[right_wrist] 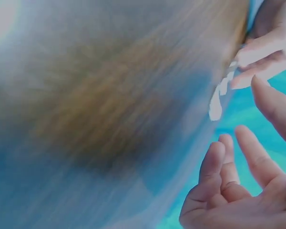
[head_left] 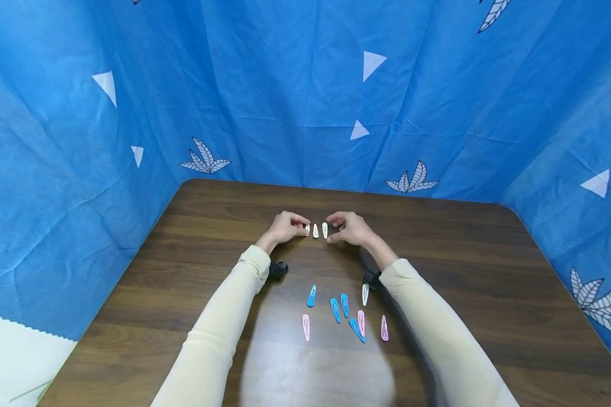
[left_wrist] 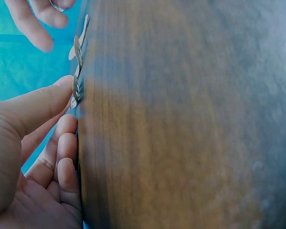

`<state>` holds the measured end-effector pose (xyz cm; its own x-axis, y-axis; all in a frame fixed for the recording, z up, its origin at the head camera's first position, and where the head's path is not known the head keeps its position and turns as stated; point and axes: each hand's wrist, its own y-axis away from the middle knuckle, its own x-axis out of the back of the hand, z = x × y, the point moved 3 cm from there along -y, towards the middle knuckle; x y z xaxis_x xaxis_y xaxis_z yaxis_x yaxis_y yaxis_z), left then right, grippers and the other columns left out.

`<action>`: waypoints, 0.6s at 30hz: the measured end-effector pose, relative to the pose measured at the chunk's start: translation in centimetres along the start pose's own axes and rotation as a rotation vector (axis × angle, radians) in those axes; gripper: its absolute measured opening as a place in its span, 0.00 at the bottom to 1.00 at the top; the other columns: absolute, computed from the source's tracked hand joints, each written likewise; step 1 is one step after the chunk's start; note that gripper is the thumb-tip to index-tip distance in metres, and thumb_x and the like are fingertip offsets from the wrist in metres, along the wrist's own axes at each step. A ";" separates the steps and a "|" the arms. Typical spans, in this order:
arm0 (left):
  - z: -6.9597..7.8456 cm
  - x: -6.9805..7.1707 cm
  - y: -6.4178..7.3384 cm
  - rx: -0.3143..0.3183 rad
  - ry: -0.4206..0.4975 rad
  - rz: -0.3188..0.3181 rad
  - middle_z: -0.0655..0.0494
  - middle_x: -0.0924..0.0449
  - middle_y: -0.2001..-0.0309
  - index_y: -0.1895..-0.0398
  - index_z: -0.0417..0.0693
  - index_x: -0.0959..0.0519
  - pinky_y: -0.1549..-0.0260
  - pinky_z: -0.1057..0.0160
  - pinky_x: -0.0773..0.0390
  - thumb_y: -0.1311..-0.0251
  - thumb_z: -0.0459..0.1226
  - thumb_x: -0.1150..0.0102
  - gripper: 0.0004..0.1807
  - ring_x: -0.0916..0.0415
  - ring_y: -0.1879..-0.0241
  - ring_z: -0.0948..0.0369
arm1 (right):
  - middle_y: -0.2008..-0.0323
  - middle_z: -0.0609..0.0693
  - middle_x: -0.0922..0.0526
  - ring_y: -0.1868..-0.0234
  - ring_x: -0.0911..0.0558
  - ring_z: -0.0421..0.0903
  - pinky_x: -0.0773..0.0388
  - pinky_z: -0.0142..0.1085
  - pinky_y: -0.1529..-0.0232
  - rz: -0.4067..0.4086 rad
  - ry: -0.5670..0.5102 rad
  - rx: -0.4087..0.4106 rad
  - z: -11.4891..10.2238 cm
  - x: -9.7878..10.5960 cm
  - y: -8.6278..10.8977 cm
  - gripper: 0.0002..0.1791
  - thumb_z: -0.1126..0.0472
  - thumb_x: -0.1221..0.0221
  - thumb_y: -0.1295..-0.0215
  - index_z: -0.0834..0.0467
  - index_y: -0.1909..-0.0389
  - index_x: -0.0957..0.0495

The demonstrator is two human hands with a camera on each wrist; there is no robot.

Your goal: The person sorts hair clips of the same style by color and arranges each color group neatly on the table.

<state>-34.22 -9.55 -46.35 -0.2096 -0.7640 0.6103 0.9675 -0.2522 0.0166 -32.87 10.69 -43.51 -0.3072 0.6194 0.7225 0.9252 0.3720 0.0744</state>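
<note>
Three white snap hair clips lie in a short row towards the far side of the table. The thumb and forefinger of my left hand pinch the leftmost white hair clip, which they partly cover. Beside it are the middle white clip and the right white clip. My right hand is just right of that last clip, its thumb and fingers apart with nothing between them. In the right wrist view, the right hand's fingers are spread below the row.
Nearer on the brown wooden table lie several blue clips, pink clips and one white clip by the right wrist. One blue clip overlaps a pink one. A blue patterned curtain surrounds the table's far side.
</note>
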 end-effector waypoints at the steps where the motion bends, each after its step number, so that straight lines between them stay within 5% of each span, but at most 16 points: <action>1: 0.0 0.0 0.0 -0.002 -0.001 0.002 0.61 0.24 0.75 0.55 0.43 0.14 0.71 0.71 0.33 0.49 0.35 0.28 0.15 0.33 0.73 0.68 | 0.51 0.60 0.19 0.52 0.22 0.54 0.25 0.45 0.50 0.005 -0.002 0.009 -0.1 0.2 0.6 0.30 0.62 0.28 0.50 0.61 0.43 0.23; 11: -0.1 0.0 -0.2 -0.012 -0.010 -0.001 0.62 0.25 0.76 0.56 0.43 0.13 0.70 0.71 0.34 0.49 0.35 0.28 0.15 0.33 0.74 0.68 | 0.52 0.61 0.19 0.54 0.22 0.55 0.25 0.53 0.51 0.175 -0.045 0.139 -1.2 2.3 9.2 0.30 0.61 0.26 0.50 0.61 0.44 0.22; 18: -0.2 0.0 0.0 0.003 0.021 -0.010 0.60 0.24 0.74 0.54 0.43 0.14 0.70 0.70 0.33 0.48 0.34 0.29 0.16 0.32 0.73 0.66 | 0.53 0.60 0.19 0.55 0.22 0.56 0.25 0.50 0.57 0.146 -0.062 0.129 0.4 1.8 14.0 0.31 0.60 0.26 0.51 0.62 0.45 0.22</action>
<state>-34.26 -9.66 -46.47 -0.2221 -0.7738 0.5932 0.9658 -0.2582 0.0247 -20.57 17.31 -41.41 -0.1884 0.7135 0.6748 0.9260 0.3580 -0.1200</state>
